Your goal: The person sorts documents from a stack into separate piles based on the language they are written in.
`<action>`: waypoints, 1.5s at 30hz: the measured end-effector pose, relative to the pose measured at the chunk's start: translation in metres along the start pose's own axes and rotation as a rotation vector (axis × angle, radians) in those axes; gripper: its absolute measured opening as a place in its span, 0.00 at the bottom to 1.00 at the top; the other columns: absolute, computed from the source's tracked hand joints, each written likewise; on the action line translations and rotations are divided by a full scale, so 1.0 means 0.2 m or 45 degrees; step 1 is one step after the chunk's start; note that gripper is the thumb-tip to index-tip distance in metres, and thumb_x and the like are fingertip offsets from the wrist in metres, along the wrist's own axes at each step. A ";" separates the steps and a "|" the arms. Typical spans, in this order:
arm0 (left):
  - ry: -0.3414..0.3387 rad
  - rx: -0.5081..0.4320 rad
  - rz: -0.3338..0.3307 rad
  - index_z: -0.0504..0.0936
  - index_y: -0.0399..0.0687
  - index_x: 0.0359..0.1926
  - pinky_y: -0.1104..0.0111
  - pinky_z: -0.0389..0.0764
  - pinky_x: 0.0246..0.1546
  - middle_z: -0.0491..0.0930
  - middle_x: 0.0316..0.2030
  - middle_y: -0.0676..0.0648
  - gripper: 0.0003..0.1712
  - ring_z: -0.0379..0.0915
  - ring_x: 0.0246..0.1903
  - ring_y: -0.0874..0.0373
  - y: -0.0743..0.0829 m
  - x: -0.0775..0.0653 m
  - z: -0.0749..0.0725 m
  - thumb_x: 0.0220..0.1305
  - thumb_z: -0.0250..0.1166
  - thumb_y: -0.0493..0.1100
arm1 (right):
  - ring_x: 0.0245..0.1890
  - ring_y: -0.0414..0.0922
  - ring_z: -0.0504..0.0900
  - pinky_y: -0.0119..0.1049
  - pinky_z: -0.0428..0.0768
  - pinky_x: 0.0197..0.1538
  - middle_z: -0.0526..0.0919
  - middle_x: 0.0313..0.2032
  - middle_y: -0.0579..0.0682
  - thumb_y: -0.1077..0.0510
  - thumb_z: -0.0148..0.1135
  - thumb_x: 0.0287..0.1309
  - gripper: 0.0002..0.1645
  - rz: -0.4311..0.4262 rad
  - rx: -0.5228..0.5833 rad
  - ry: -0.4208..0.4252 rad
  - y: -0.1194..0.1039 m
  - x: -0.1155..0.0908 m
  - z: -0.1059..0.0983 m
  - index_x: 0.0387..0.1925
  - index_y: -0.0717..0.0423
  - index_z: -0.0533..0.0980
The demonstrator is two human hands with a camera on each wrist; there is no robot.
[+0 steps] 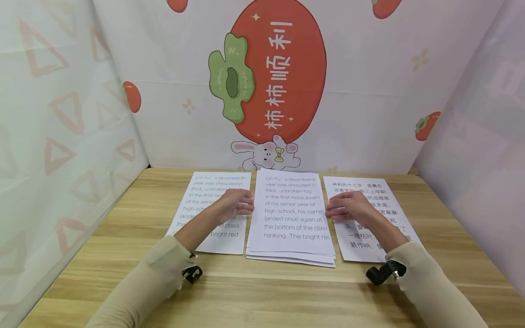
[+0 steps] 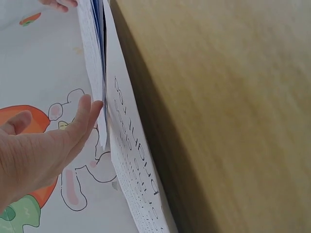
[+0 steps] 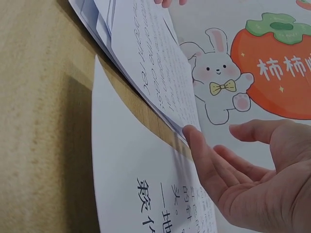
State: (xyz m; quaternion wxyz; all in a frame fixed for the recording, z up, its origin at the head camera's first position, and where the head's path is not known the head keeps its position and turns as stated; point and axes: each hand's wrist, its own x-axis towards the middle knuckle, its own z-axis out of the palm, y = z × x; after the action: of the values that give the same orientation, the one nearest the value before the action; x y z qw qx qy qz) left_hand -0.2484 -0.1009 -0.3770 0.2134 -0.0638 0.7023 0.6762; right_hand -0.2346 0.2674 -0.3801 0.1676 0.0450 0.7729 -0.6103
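Note:
A stack of printed paper lies in the middle of the table, with English text on its top sheet and lower edges slightly uneven. To its left is a single English sheet; to its right, a sheet with Chinese text. My left hand is over the left sheet, its fingertips at the stack's left edge. Opposite, my right hand reaches over the Chinese sheet toward the stack's right edge. Both wrist views show relaxed, extended fingers on the left hand and right hand, gripping nothing.
The wooden table extends in front of the papers. Behind it hangs a white cloth backdrop printed with a large persimmon and a rabbit. Pale cloth walls stand on both sides. Each wrist carries a black camera mount.

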 end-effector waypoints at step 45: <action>0.142 0.142 0.037 0.79 0.32 0.50 0.66 0.90 0.29 0.86 0.36 0.38 0.18 0.84 0.26 0.55 -0.05 0.04 0.13 0.58 0.70 0.24 | 0.35 0.42 0.86 0.36 0.90 0.39 0.85 0.39 0.52 0.64 0.69 0.64 0.28 -0.011 -0.085 0.043 0.00 0.01 0.08 0.62 0.71 0.72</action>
State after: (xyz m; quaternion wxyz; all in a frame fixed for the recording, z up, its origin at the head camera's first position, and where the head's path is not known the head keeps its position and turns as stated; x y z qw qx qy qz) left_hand -0.2471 -0.0740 -0.3888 0.1673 -0.0794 0.7504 0.6345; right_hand -0.2328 0.2508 -0.3833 0.1531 0.0463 0.7957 -0.5842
